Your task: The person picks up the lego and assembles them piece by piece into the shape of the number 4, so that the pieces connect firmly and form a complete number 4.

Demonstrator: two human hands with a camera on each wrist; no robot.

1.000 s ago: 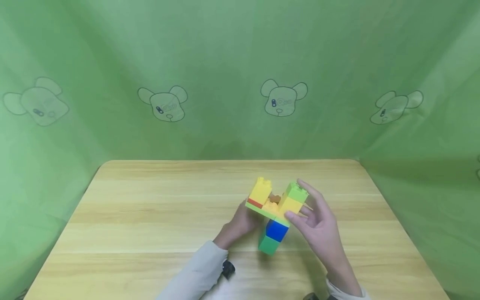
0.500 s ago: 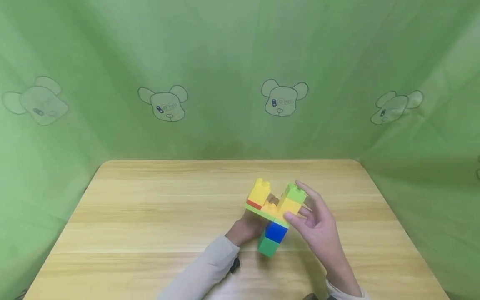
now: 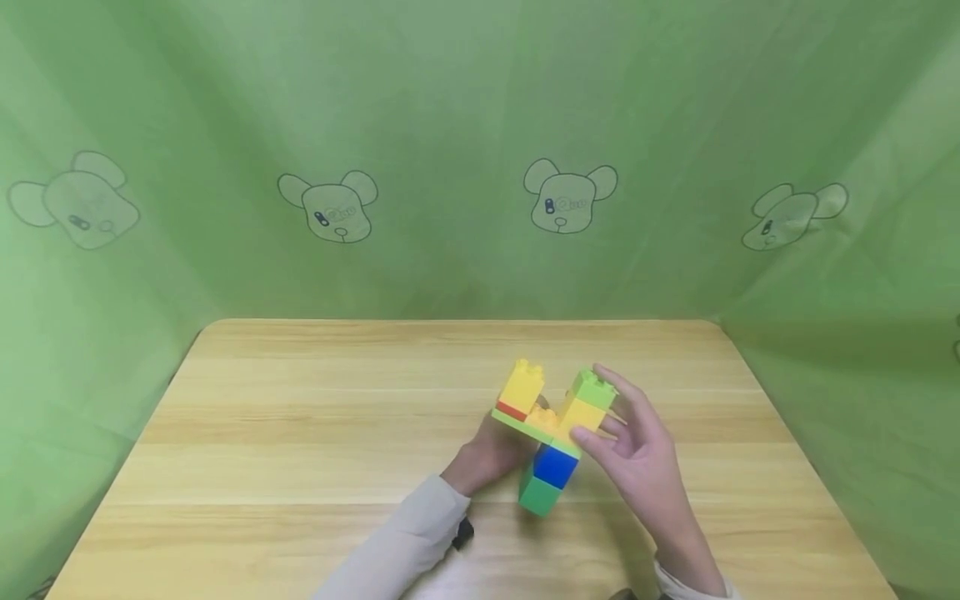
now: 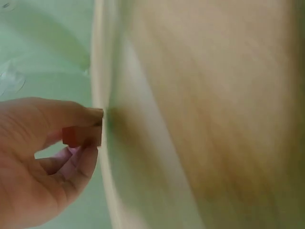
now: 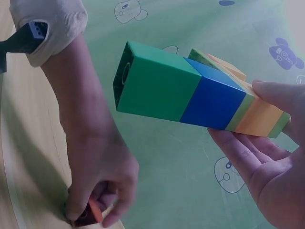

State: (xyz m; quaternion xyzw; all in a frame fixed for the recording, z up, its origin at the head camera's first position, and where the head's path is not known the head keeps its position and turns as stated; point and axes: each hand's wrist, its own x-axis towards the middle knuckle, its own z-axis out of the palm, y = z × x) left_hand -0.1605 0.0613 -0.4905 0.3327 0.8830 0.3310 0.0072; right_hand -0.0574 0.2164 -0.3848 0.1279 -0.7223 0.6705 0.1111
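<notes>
My right hand grips a tilted model of stacked toy building bricks, thumb on a yellow brick below a lime brick. A lime plate links that stack to a taller yellow brick over a thin red layer. Under the plate hang a blue brick and a green brick, whose hollow end shows in the right wrist view. Behind the model, my left hand has its fingertips hidden from the head view; its wrist view shows it pinching a small orange-red brick.
The wooden table lies beneath both hands, its far edge against a green curtain printed with bear heads. A black wrist device sits by the left sleeve.
My left hand and forearm have shifted slightly to the right, and the orange-brown piece seen between the yellow stacks has sunk mostly out of sight. The right hand and model have barely moved.
</notes>
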